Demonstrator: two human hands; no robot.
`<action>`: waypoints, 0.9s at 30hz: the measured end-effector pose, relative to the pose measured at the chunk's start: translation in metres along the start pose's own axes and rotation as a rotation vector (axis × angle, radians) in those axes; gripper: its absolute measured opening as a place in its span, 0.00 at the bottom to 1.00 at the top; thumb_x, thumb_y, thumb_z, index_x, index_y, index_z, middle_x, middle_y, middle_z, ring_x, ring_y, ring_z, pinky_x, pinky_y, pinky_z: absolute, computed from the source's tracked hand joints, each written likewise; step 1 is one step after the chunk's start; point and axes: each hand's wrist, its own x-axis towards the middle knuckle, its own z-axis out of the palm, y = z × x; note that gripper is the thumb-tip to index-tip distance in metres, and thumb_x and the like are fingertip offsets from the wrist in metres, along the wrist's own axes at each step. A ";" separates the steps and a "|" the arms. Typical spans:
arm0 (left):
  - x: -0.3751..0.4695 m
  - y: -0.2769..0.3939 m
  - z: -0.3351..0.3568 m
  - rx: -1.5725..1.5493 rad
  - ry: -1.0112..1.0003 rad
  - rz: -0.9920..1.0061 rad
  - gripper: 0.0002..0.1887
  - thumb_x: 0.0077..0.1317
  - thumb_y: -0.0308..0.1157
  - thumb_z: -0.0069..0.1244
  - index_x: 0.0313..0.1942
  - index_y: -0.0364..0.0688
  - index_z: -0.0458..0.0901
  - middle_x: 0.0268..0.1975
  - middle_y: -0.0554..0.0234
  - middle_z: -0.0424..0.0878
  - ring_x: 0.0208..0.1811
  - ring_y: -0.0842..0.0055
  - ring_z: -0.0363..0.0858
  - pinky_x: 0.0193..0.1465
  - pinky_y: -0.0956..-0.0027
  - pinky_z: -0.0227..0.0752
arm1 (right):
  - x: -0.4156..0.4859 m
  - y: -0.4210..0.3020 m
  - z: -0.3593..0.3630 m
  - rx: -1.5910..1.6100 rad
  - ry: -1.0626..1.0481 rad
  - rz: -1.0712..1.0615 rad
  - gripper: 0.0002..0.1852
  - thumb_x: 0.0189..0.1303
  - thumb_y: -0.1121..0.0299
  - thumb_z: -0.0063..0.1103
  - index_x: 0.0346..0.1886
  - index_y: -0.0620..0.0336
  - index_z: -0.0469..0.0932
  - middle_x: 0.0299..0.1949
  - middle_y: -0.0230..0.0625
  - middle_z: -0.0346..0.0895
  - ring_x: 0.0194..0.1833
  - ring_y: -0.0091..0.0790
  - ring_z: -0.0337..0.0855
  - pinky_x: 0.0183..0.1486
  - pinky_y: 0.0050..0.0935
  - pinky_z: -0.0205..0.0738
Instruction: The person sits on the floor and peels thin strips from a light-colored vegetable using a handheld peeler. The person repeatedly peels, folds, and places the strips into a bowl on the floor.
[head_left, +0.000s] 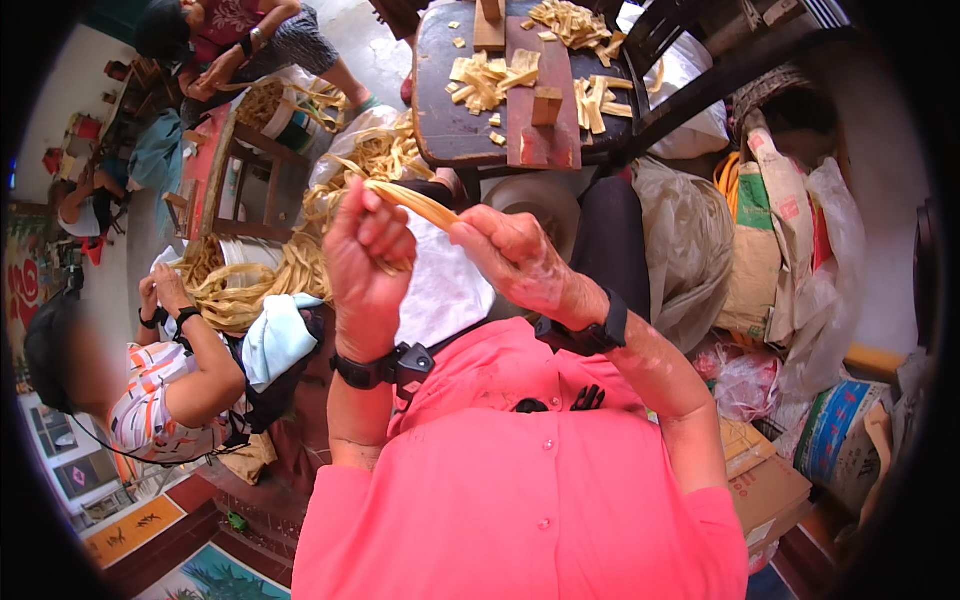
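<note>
A folded bundle of glossy yellow strips (420, 201), seemingly plant material, stretches between my hands above my lap. My left hand (375, 247) pinches its upper left end with thumb and fingers, and a loose strip shows below the curled fingers. At the other end, my right hand (517, 255) closes around the bundle. A white cloth (439, 277) lies over my lap beneath them. Beyond my hands stands a dark stool (457, 139) with a reddish wooden board (544, 142) and upright block (547, 106) on it. Short cut pieces (487, 81) are heaped there.
Left of me are a sack of strips (375, 154) and a white bucket (251, 259) with strips spilling over. Two people sit nearby on that side, a red-topped bench (206, 161) between them. Plastic bags (682, 247), paper sacks (757, 247) and a carton (772, 484) crowd the right.
</note>
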 end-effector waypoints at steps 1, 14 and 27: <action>0.002 0.002 0.001 -0.041 0.015 0.022 0.17 0.77 0.40 0.40 0.31 0.41 0.74 0.17 0.78 0.58 0.16 0.90 0.51 0.18 0.83 0.46 | 0.000 0.002 0.002 0.006 0.008 -0.020 0.10 0.68 0.73 0.53 0.31 0.67 0.68 0.24 0.51 0.66 0.24 0.53 0.71 0.25 0.42 0.62; -0.005 -0.068 -0.048 1.715 -0.400 0.471 0.16 0.66 0.22 0.54 0.54 0.35 0.78 0.47 0.46 0.85 0.48 0.59 0.86 0.46 0.70 0.79 | -0.052 0.027 -0.025 0.462 -0.055 0.603 0.15 0.71 0.61 0.47 0.38 0.64 0.75 0.22 0.21 0.63 0.25 0.15 0.63 0.26 0.21 0.60; -0.003 -0.077 -0.042 1.892 -0.490 0.904 0.12 0.54 0.21 0.63 0.39 0.37 0.84 0.25 0.60 0.79 0.24 0.69 0.80 0.25 0.70 0.72 | -0.068 0.038 -0.013 0.519 0.115 0.541 0.16 0.74 0.63 0.46 0.29 0.61 0.71 0.22 0.19 0.60 0.23 0.12 0.56 0.23 0.17 0.50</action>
